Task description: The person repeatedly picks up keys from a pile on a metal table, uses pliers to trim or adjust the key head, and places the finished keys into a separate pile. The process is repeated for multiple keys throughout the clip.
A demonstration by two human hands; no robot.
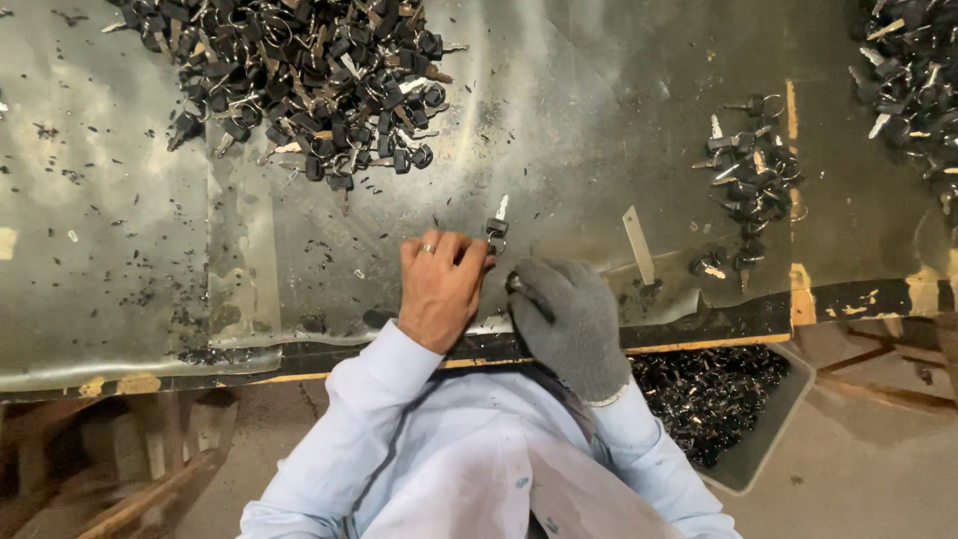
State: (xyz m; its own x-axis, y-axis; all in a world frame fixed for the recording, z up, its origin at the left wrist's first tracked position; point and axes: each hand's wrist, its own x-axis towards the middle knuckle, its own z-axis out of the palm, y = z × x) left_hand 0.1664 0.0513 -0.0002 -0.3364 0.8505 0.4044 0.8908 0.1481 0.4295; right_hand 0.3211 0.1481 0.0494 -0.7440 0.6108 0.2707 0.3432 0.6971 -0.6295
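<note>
My bare left hand, with a ring on one finger, pinches a black-headed key by its head near the front edge of the metal-covered workbench. The key's silver blade points away from me and a small ring hangs at its head. My right hand wears a grey knit glove and sits just right of the key, its fingers curled around something small and dark that I cannot make out. Both sleeves are light blue.
A big heap of black-headed keys lies at the back left. A smaller pile of keys sits to the right, another pile at the far right. A flat metal strip lies near my right hand. A bin of dark scraps stands below the bench edge.
</note>
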